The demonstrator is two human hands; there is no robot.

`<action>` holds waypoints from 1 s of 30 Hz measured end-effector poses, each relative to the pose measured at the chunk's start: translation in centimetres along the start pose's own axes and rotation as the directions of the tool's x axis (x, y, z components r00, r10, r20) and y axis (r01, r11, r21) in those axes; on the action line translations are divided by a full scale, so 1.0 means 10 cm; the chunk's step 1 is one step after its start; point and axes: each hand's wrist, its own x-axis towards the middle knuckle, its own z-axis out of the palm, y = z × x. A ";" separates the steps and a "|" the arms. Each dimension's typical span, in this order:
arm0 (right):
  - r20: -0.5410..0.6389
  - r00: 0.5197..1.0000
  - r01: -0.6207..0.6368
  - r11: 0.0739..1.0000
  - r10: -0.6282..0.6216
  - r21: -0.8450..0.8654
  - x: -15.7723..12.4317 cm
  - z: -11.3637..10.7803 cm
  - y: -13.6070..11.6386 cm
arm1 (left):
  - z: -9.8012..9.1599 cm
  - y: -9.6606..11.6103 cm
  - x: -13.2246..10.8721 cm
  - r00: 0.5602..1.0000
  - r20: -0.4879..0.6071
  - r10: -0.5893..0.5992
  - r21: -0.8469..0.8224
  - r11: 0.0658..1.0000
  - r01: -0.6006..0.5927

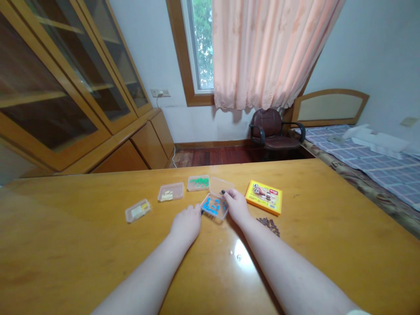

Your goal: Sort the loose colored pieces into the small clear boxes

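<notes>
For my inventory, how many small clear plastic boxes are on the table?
4: a box with blue pieces between the hands; leftward, a box with green pieces, a box with cream pieces, and a box with white and yellow contents.

A home bedroom: right of the hands [185, 226], a bed [330, 107] with a checked cover [365, 155]; beyond them, a pink curtain [265, 52] over a window [203, 48] and an armchair [266, 124]; to their left, a glass-fronted cabinet [70, 76].
</notes>
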 end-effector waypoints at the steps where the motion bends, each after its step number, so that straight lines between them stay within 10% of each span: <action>1: -0.002 1.000 -0.001 1.000 0.001 0.011 0.00 0.00 0.01 | 0.01 -0.01 0.02 1.000 0.002 0.005 -0.009 1.000 -0.004; 23: -0.085 0.993 -0.075 0.992 0.083 0.101 0.06 -0.02 0.05 | -0.04 -0.12 0.14 0.996 -0.027 0.083 -0.072 0.994 -0.085; 30: -0.027 0.999 -0.016 0.999 0.017 0.040 0.03 0.00 0.03 | -0.28 -0.23 0.06 0.952 -0.300 0.061 -0.234 0.963 -0.135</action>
